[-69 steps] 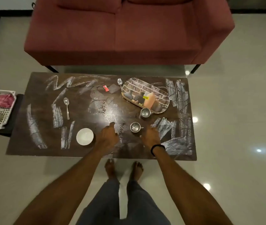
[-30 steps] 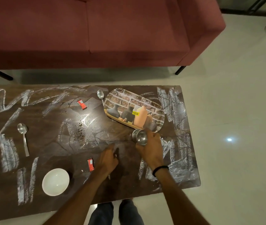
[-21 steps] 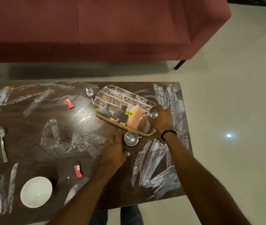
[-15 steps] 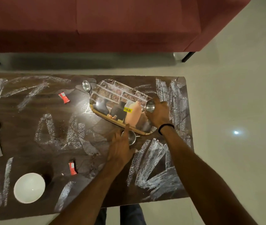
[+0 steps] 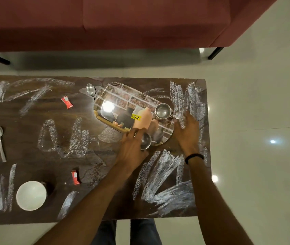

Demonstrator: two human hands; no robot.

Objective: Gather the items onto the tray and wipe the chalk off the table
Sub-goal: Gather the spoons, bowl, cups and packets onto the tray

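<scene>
Left hand [image 5: 133,147] had its fingers curled round a steel cup [image 5: 146,141] at the near rim of the tray [image 5: 123,97]. Right hand [image 5: 187,131] lay open and empty beside the tray. Cup judged light, rigid and slippery, best gripped around its wall.

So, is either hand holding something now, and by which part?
The left hand holds the steel cup at the near edge of the tray, grip on its rim and side. The right hand holds nothing.
</scene>
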